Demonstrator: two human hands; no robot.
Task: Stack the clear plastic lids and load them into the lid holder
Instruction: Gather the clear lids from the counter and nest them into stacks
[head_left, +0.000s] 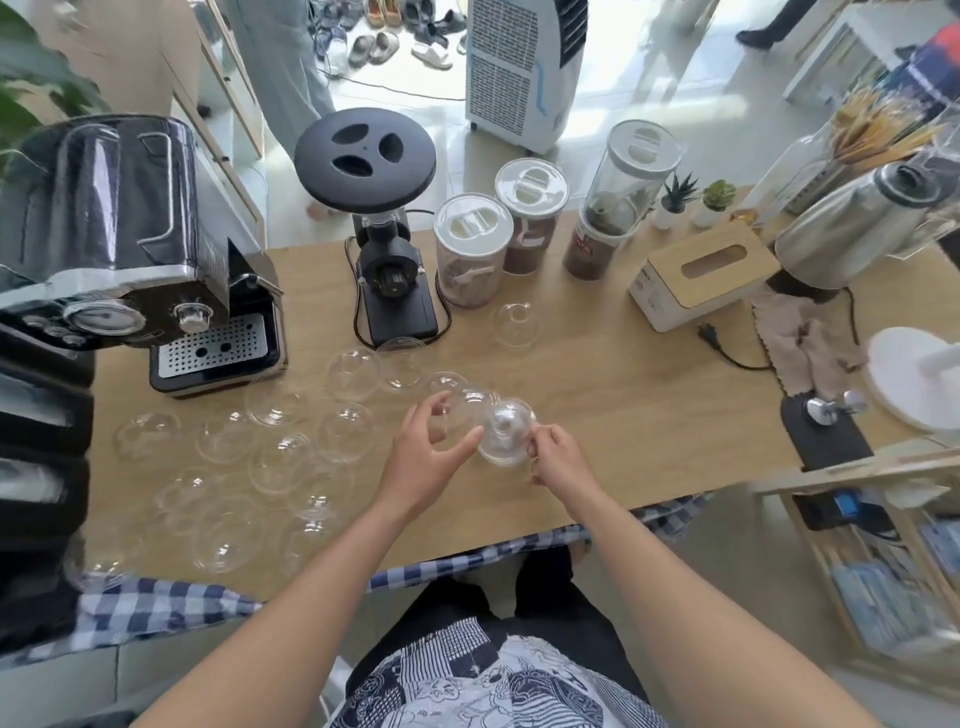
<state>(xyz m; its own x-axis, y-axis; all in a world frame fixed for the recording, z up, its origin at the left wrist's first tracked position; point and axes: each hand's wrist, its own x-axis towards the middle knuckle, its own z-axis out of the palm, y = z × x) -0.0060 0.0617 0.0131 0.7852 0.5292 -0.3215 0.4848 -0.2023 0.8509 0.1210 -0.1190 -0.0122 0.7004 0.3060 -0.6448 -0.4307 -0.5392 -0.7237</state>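
Observation:
Several clear dome lids (283, 462) lie scattered over the left half of the wooden table (649, 415), and one more lid (514, 325) sits apart near the jars. Over the table's middle, both hands hold a short sideways stack of clear lids (506, 434). My left hand (431, 457) curls its thumb and fingers round the stack's left end. My right hand (556, 460) pinches the rim of the nearest lid from the right. A white round stand with an upright post (906, 387) sits at the table's right edge.
An espresso machine (130, 249) stands at back left and a black grinder (387, 249) beside it. Storage jars (470, 254), a tissue box (701, 275), a steel kettle (852, 228) and a black scale (826, 431) line the back and right. A wooden shelf (883, 545) stands to the right.

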